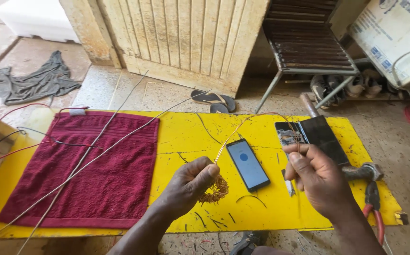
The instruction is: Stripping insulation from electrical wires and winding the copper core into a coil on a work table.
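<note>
A smartphone (248,165) lies face up near the middle of the yellow worktop (186,137), its lit screen pale blue-grey with a round blue dot near the top. Just beyond it, toward the far edge, lies a second dark slab (322,137), its glossy black screen unlit. At the top right stands a pale cardboard box (393,38) with dark blue printing and small blue marks.

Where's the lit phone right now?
In the head view, the phone lies face up on the yellow board, between the left hand holding the copper coil and the right hand.
</note>
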